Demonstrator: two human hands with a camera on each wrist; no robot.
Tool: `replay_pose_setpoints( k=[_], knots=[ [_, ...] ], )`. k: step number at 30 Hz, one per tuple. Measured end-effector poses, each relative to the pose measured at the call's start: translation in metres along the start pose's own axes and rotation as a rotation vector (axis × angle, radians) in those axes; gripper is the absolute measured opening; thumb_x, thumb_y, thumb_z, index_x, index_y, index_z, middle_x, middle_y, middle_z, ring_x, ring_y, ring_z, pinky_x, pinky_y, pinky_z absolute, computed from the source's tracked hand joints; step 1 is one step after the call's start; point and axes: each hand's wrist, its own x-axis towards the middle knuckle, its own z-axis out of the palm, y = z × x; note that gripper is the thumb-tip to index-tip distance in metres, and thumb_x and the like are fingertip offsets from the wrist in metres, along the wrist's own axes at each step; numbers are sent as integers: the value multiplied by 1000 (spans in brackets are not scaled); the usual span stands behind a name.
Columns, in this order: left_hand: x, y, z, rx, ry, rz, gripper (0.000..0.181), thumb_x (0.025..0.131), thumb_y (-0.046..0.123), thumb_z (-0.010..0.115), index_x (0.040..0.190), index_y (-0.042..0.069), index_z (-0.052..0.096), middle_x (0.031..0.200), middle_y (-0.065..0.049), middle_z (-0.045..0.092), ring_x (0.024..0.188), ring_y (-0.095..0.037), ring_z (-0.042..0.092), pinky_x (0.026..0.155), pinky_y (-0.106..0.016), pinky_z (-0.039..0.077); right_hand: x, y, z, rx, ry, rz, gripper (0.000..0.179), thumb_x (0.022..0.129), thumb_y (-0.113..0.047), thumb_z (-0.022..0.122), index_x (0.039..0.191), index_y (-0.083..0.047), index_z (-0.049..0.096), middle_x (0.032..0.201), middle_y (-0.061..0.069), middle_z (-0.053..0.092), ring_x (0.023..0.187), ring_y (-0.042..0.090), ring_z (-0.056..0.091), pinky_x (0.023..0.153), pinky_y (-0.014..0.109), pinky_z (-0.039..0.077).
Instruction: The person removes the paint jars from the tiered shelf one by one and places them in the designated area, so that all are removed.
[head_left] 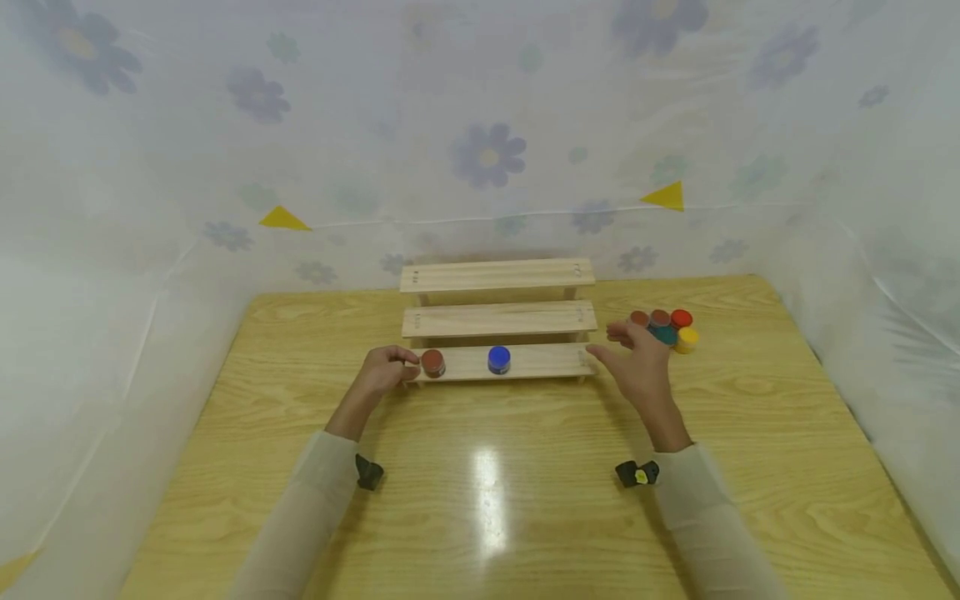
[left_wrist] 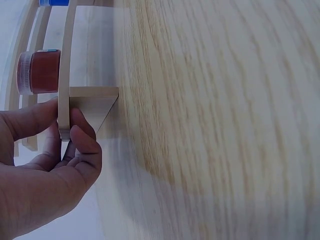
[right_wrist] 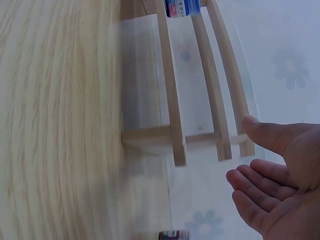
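A three-step wooden rack (head_left: 499, 320) stands at the back of the table. On its lowest board sit a brown-lidded jar (head_left: 432, 362) at the left end and a blue-lidded jar (head_left: 498, 360) near the middle. My left hand (head_left: 386, 372) pinches the left end of that lowest board, thumb on top and curled fingers beneath, close beside the brown jar (left_wrist: 45, 72). At the rack's right end, my right hand (head_left: 637, 362) hovers with thumb and fingers spread apart, holding nothing. In the right wrist view its palm (right_wrist: 295, 185) shows bare.
Right of the rack, partly behind my right hand, several small jars stand grouped: a red-lidded jar (head_left: 681, 318), a yellow-lidded jar (head_left: 687, 339), a teal-lidded jar (head_left: 664, 335) and brown-lidded ones. A flower-patterned curtain (head_left: 487, 158) borders the table's back and sides.
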Motion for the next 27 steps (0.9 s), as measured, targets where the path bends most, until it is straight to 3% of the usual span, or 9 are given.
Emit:
replay_pose_setpoints(
  k=[6, 13, 27],
  knots=[
    [2, -1, -1, -8, 0, -6, 21, 88, 7, 63, 107, -2, 61, 80, -2, 49, 74, -19, 53, 70, -33, 49, 0, -15, 16, 8, -8, -32, 49, 79, -31, 78, 116, -3, 63, 110, 17, 66, 107, 35, 60, 92, 50, 48],
    [1, 0, 0, -13, 0, -1, 20, 88, 6, 63, 106, -2, 61, 80, -2, 49, 73, -19, 52, 68, -32, 49, -5, -33, 41, -71, -71, -162, 50, 77, -30, 79, 114, -1, 63, 110, 17, 66, 103, 33, 62, 89, 48, 50],
    [0, 0, -1, -27, -13, 1, 21, 88, 6, 63, 107, -3, 60, 81, -2, 48, 74, -18, 52, 70, -33, 49, -6, -52, 73, -25, -147, -226, 48, 74, -28, 81, 111, -1, 67, 104, 16, 67, 97, 29, 62, 84, 45, 51]
  ],
)
